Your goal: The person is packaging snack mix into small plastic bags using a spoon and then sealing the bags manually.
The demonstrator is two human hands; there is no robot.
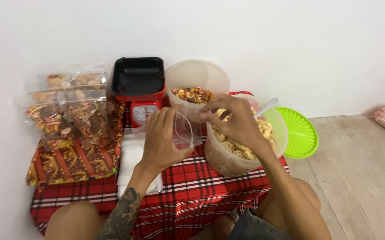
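Hands are both pinched on a small clear zip bag [184, 130], left hand [161, 140] closed on one lip, right hand [234, 120] on the other, so the mouth is pulled open. It's held mouth-up, long axis roughly vertical, just above the red plaid cloth [192, 191], beside the cracker tub [241, 151].
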